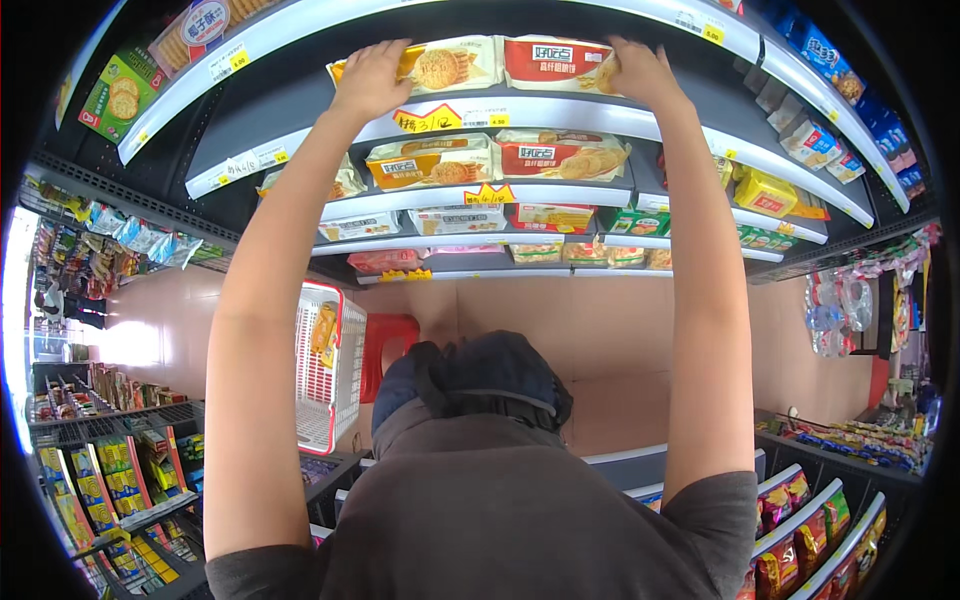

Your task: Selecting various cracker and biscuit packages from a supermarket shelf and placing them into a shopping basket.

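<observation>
Both arms reach forward to a grey store shelf [592, 109] with a white price rail. My left hand [375, 79] lies over the left end of a yellow-and-white biscuit packet [457, 64], its thumb against the front. At the right end of a red-and-cream biscuit packet [547, 66] is my right hand [646, 69], fingers over the packet's edge. The two packets lie side by side, ends nearly touching, fronts facing me. Fingertips of both hands are partly hidden or blurred, so how firmly they grip cannot be told.
Lower shelves hold more biscuit packets [562, 156]. On the floor at my left, a white plastic shopping basket [346, 375] with a red rim holds yellow packets [324, 334]; a red plastic stool [390, 334] is beside it. Behind me are racks with snack bags [776, 570]. Bottles [829, 315] stand far right.
</observation>
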The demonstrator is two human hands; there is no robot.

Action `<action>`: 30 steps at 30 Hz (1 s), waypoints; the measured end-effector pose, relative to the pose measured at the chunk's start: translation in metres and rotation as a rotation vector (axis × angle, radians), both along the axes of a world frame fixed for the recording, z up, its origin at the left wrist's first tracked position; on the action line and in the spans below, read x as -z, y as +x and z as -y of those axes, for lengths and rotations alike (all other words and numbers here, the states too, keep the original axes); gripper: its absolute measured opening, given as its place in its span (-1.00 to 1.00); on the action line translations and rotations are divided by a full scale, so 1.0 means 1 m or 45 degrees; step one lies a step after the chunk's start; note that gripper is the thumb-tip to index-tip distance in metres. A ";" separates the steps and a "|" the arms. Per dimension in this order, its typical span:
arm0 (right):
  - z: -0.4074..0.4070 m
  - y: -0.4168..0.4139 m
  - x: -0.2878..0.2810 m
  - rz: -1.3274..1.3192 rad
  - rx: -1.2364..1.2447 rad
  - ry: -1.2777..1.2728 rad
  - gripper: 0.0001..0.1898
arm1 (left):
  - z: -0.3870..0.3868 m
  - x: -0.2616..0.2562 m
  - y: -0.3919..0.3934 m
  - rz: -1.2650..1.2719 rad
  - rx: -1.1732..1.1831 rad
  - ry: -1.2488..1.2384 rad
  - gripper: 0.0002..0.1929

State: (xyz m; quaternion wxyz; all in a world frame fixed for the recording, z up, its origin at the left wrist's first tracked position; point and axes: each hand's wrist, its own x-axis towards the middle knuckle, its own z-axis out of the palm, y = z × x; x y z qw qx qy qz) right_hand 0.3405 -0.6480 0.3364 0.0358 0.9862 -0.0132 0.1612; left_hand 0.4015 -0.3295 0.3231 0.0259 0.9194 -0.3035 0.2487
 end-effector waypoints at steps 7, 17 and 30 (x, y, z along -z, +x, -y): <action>-0.001 -0.018 -0.007 0.154 -0.248 0.039 -0.53 | -0.009 -0.014 -0.017 0.030 0.087 -0.016 -0.54; -0.068 -0.078 0.015 0.861 -0.325 0.294 -0.56 | -0.081 0.021 -0.087 0.208 -0.001 -0.650 -0.56; -0.265 -0.093 0.100 -0.005 -0.771 0.638 -0.51 | -0.217 0.174 -0.302 -0.345 -1.187 -1.082 -0.64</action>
